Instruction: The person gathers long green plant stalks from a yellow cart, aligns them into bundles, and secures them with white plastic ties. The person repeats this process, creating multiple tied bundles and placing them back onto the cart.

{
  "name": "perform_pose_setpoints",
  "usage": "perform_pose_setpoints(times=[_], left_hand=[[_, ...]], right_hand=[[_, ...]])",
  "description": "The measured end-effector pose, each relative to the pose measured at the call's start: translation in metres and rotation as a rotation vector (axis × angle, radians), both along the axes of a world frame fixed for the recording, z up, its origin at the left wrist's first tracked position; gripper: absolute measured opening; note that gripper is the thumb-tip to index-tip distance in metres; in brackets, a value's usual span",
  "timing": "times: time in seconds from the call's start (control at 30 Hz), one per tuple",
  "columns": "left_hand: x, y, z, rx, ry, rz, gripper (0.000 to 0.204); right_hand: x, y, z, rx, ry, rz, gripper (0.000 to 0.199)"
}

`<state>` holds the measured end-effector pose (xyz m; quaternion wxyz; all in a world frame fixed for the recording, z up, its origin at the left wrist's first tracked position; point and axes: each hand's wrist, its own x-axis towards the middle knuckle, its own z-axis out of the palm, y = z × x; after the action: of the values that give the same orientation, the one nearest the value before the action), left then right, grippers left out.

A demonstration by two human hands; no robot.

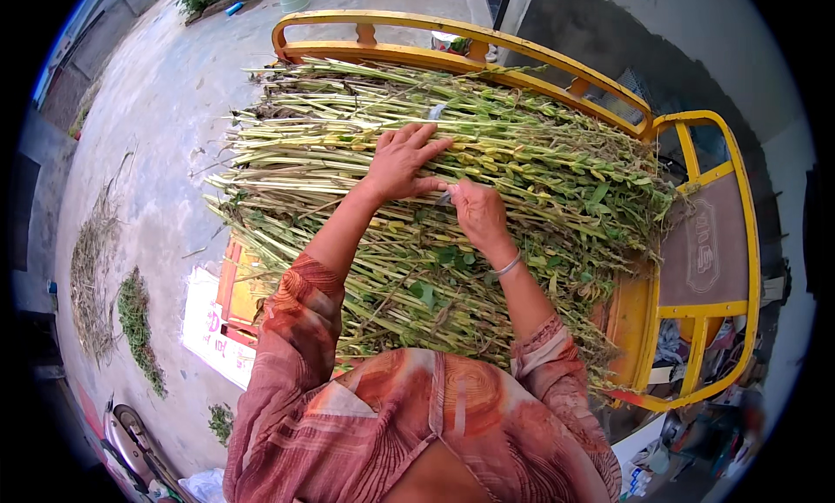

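A thick pile of cut plant stalks [322,159], pale at the left ends and leafy with green and yellow pods at the right, lies across a yellow cart bed. My left hand [404,161] lies flat on the stalks, fingers stretched out, its thumb pointing toward my right hand. My right hand [480,214], with a bracelet at the wrist, is closed, thumb and finger pinching a thin greyish tie strip [444,199] close to my left thumb. How far the strip runs round the stalks is hidden. Farther back, a second pale strip [436,112] crosses the stalks.
A yellow rail [383,18] bounds the cart's far side, and a yellow-framed panel [703,242] stands at its right end. Loose dried stalks [94,268] and green plants [137,329] lie on the concrete at left. A wheeled vehicle [130,442] shows at lower left.
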<state>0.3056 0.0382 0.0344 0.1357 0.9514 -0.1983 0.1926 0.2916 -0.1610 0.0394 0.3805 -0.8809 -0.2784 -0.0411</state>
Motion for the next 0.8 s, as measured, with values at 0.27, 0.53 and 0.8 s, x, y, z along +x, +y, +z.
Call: perform_pose_setpoints(times=[0.27,0.53,0.8], left_hand=[[0.009,-0.013,-0.016,-0.31,-0.108,0.166,0.025],[0.005,-0.022,-0.005,-0.381,-0.113,0.177,0.017],[0.006,-0.014,-0.009,-0.466,-0.12,0.187,0.014]], right_hand=[[0.073,0.046,0.047,-0.188,-0.167,0.174,0.03],[0.226,0.066,-0.015,-0.244,-0.049,0.194,0.013],[0.221,0.098,-0.036,-0.597,-0.187,0.174,0.013]])
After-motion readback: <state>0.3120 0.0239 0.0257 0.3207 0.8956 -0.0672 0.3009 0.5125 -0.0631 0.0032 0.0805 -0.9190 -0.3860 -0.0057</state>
